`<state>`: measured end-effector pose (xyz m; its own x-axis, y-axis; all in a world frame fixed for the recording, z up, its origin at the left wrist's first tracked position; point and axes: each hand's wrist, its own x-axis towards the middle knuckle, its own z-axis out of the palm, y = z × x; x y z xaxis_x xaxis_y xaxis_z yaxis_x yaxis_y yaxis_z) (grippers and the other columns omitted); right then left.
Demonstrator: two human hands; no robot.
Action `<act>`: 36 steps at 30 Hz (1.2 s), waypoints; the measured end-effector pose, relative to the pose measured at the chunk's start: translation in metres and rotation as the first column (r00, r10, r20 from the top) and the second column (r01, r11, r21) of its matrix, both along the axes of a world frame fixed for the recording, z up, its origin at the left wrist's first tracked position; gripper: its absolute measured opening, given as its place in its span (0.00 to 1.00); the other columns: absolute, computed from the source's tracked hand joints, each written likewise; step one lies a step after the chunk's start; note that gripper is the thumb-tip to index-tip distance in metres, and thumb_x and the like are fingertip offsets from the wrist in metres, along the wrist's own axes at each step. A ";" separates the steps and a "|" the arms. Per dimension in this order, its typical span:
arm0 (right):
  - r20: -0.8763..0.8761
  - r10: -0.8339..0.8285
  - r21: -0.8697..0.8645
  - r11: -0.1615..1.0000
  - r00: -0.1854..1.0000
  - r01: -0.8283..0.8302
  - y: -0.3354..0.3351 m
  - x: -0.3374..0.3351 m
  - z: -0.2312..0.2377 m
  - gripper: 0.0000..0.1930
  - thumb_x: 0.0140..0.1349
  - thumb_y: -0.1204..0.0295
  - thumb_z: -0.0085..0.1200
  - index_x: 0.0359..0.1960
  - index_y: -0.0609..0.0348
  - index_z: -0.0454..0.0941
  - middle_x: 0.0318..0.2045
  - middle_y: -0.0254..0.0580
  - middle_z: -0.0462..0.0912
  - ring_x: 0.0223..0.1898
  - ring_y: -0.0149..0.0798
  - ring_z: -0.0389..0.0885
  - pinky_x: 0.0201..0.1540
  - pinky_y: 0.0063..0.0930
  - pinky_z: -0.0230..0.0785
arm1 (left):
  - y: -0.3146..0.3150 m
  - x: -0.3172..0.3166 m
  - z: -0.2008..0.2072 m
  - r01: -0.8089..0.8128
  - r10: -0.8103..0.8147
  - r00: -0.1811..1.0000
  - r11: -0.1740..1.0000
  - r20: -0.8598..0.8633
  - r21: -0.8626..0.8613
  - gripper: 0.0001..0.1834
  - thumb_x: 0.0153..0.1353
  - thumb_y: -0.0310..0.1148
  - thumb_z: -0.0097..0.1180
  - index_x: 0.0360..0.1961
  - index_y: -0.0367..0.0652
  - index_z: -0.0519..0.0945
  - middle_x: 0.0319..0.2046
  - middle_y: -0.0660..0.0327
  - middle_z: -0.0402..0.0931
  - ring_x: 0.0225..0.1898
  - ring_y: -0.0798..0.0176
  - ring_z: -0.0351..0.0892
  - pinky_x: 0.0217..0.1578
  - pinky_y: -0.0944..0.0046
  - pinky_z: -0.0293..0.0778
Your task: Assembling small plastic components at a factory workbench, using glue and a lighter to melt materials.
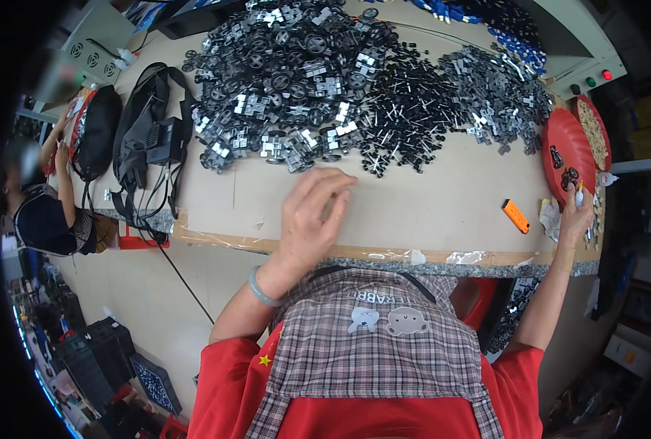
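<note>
My left hand (313, 218) is over the near middle of the table, just short of the heap of black wheels and grey plastic parts (267, 88). Its fingers bend loosely, with a gap between thumb and forefinger, and I see nothing held there. At the far right, my right hand (576, 218) closes around a small white bottle with a yellowish tip (579, 194). That hand is at the near edge of a red plastic tray (563, 139), in which several small dark wheel-like parts (570, 175) lie. An orange tool with a dark end (516, 216) lies left of this hand.
Black pins (406, 110) and small grey pieces (497, 95) are heaped behind the middle. A second red tray holds beige pieces (592, 132). A black bag (146, 124) lies left, its cable hanging over the taped table edge (384, 254). Another person (40, 212) sits far left.
</note>
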<state>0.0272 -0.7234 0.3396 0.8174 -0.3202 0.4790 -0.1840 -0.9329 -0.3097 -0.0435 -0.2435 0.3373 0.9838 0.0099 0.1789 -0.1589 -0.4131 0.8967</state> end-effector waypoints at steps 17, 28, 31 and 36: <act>0.044 0.367 0.141 0.918 0.929 -0.369 0.155 -0.032 0.011 0.08 0.60 0.77 0.53 0.40 0.64 0.78 0.37 0.44 0.77 0.39 0.40 0.77 0.41 0.29 0.70 | 0.045 0.024 -0.002 -0.231 0.144 0.972 0.735 0.187 0.637 0.21 0.43 0.27 0.66 0.42 0.44 0.76 0.45 0.60 0.68 0.45 0.58 0.70 0.44 0.60 0.65; 0.036 0.484 0.301 0.829 0.874 -0.471 0.190 -0.041 -0.002 0.11 0.54 0.82 0.56 0.40 0.61 0.79 0.36 0.43 0.77 0.34 0.36 0.77 0.36 0.26 0.70 | 0.053 0.023 -0.003 -0.193 0.060 0.973 0.736 0.221 0.649 0.15 0.45 0.29 0.65 0.36 0.45 0.77 0.39 0.62 0.73 0.42 0.59 0.72 0.39 0.60 0.64; 0.027 0.513 0.311 0.811 0.858 -0.495 0.196 -0.043 -0.004 0.12 0.53 0.83 0.56 0.40 0.60 0.79 0.36 0.42 0.76 0.31 0.34 0.76 0.34 0.24 0.69 | 0.053 0.024 0.001 -0.158 0.055 0.983 0.729 0.174 0.666 0.15 0.45 0.30 0.66 0.36 0.45 0.77 0.39 0.62 0.73 0.40 0.60 0.73 0.38 0.60 0.64; -0.006 0.541 0.332 0.795 0.841 -0.508 0.203 -0.046 -0.006 0.11 0.53 0.83 0.56 0.39 0.61 0.79 0.36 0.41 0.76 0.31 0.33 0.76 0.32 0.23 0.70 | 0.054 0.028 -0.002 -0.265 0.076 0.941 0.770 0.328 0.581 0.12 0.44 0.25 0.66 0.31 0.42 0.78 0.36 0.60 0.74 0.37 0.58 0.75 0.38 0.60 0.69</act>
